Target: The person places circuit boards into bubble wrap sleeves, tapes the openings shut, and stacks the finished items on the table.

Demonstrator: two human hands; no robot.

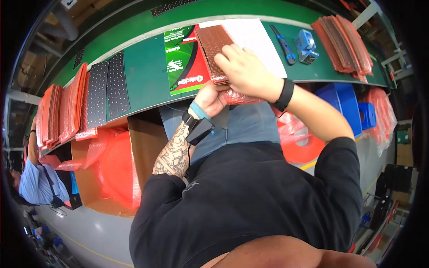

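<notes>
A flat rectangular packet in red bubble wrap [214, 39] lies at the table's near edge, its far end over a printed green and red sheet and a white sheet. My right hand [243, 73] is closed over the packet's right side, fingers curled onto the wrap. At its near edge my left hand [209, 99] has the palm turned up, thumb against the packet and fingers partly hidden under the wrap. A loose fold of red bubble wrap [243, 98] hangs over the edge between my hands. The printed sheet [182, 58] sticks out to the left.
Right of the white sheet [268, 49] lie a blue utility knife [284, 44] and a blue tape dispenser [306, 47]. Wrapped packets [342, 44] stack at far right, others [67, 107] at left beside dark dotted panels [108, 87]. Below stands a cardboard box [147, 152]. Another person [40, 183] is at left.
</notes>
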